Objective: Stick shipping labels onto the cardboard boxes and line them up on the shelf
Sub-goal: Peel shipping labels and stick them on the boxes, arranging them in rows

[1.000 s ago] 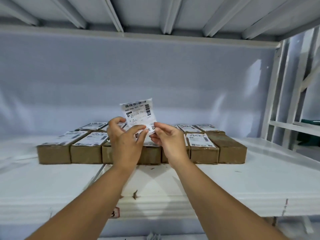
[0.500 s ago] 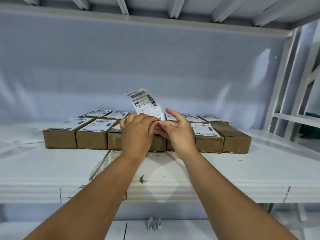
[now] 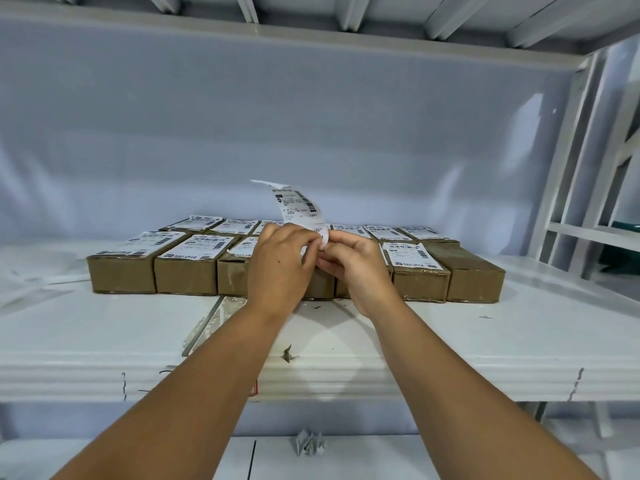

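1. Two bare forearms reach forward over the front edge of the white shelf (image 3: 104, 334), and the hands meet above the middle of the front row of boxes.
2. The left hand (image 3: 277, 268) shows its back to the camera. Its fingers are curled, and its thumb and fingertips pinch the lower end of a shipping label (image 3: 299, 207).
3. The right hand (image 3: 356, 271) is just beside it, touching it at the fingertips, and pinches the same lower end from the other side. Which fingers press the paper is hidden between the two hands.
4. The shipping label rises from the pinch into the air above the boxes, leaning toward the back wall (image 3: 311, 116). Its top end curls over to the left, and its barcodes and print face the camera.
5. The cardboard boxes (image 3: 121, 275) lie in two rows, side by side and touching, across the middle of the shelf and set back from its front edge. Most tops carry a white printed label.
6. The end box (image 3: 474, 282) at the right of the front row shows a plain brown top, while its labelled neighbour (image 3: 419, 282) sits against it.
7. The front box under the hands is mostly covered, so I cannot tell how its top looks.
8. A small brown scrap (image 3: 287, 353) lies at the shelf's front edge, and a crumpled paper (image 3: 309, 444) rests on the lower board beneath it.
9. A white frame (image 3: 568, 168) stands at the shelf's right end
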The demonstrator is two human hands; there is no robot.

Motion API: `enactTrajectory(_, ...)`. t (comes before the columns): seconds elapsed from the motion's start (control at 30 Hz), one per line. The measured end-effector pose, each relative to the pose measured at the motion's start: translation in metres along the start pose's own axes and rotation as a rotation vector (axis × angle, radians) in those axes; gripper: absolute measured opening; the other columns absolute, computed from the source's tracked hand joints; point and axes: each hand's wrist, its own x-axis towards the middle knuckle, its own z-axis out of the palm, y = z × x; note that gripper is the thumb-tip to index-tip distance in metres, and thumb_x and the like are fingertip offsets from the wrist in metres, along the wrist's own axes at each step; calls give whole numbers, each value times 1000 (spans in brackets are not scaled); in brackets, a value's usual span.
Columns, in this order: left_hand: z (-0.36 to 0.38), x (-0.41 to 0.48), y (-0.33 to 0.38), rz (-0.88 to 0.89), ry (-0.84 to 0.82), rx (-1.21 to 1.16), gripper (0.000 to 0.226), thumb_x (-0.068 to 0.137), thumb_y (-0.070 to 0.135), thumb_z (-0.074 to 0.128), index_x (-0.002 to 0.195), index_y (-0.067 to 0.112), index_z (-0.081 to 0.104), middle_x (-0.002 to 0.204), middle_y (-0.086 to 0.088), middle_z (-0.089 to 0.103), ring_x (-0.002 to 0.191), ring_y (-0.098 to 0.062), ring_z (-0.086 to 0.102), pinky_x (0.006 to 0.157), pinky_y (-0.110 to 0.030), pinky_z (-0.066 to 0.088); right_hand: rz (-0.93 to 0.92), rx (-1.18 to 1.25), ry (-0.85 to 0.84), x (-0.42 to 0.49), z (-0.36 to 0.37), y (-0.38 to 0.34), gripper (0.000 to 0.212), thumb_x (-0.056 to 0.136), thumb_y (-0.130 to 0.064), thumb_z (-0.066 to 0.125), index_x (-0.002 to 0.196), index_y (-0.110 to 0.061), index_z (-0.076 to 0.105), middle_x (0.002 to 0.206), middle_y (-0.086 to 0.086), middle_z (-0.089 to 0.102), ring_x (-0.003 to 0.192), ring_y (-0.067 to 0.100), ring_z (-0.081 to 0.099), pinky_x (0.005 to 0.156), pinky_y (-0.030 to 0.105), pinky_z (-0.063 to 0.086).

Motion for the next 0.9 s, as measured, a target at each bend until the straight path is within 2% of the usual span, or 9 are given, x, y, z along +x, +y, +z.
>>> enactTrajectory(0.17,0,0,-1,-5,28,9,35,87,34,40,81,14,69,81,-3,67,81,-29,54,72,-24,31,0,-48,32,3,-1,4,16,90,-1,58,92,-12,70,73,-3,72,70,7,68,73,20,54)
enactTrajectory(0.37,0,0,1,13,36,12,29,91,28,45,83,11,67,83,-6,66,81,-29,53,72,-24,30,-3,-83,102,4,-3,3,24,87,6,55,96,-12,68,68,3,66,62,9,62,61,15,49)
enactTrajectory(0.43,-2,1,3,-83,53,-34,19,94,18,49,88,8,63,88,-8,63,85,-29,52,69,-26,28,-37,-135,160,5,-4,3,30,86,9,50,95,-16,63,67,6,56,60,12,56,58,16,48)
enactTrajectory(0.5,-5,3,5,-252,101,-121,18,98,18,43,93,8,58,87,-7,59,81,-26,48,63,-30,24,-69,-133,237,7,-7,4,30,86,9,44,85,-18,55,68,6,51,62,14,53,55,19,48)
enactTrajectory(0.63,-16,8,8,-514,195,-264,17,101,25,35,90,19,47,74,6,52,70,-17,47,58,-32,26,-108,-167,395,9,-13,5,38,88,6,36,64,-16,54,82,5,55,63,12,54,60,26,53)
enactTrajectory(0.7,-20,10,6,-578,219,-357,17,100,25,38,88,20,49,71,12,50,66,-4,47,55,-21,33,-121,-259,460,11,-15,10,43,85,6,35,61,-19,61,90,5,60,59,5,58,71,35,56)
enactTrajectory(0.77,-24,13,3,-646,266,-454,15,99,24,41,89,20,52,74,16,52,68,2,48,53,-6,33,-167,-350,533,12,-16,14,45,75,5,38,59,-27,65,99,8,63,73,11,64,81,42,55)
enactTrajectory(0.83,-33,16,0,-701,315,-513,14,99,23,43,91,20,54,77,18,53,70,3,50,55,-3,35,-176,-403,616,13,-16,17,46,67,7,39,58,-30,65,102,9,63,87,25,64,81,39,54)
enactTrajectory(0.9,-46,19,-2,-712,354,-561,10,98,22,45,94,20,54,79,13,55,71,0,52,59,-11,38,-127,-414,728,14,-17,17,48,68,11,38,60,-29,64,104,12,64,89,26,65,73,27,51)
